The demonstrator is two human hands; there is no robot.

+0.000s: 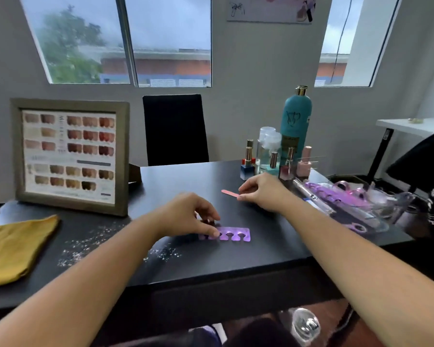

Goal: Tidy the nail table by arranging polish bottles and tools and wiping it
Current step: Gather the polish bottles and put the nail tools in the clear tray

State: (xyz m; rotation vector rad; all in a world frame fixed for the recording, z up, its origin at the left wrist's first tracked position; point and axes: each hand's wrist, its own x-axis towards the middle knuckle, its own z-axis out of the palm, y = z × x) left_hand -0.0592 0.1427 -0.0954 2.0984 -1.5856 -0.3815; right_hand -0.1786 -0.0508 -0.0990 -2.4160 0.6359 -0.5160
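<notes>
Left hand (186, 216) grip pinches purple toe separator (233, 234); right hand (261, 191) grip pinches pink file (230, 193).

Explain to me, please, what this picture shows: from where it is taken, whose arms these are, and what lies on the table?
There is one picture, from a camera worn on a person's head, looking down at their own bare arms. The left hand pinches the end of a purple foam toe separator lying on the black table. The right hand touches the near end of a pink nail file. At the left lie a folded mustard-yellow cloth, spilled silver glitter and a framed colour chart. At the back right stand small nail polish bottles and a tall teal bottle.
</notes>
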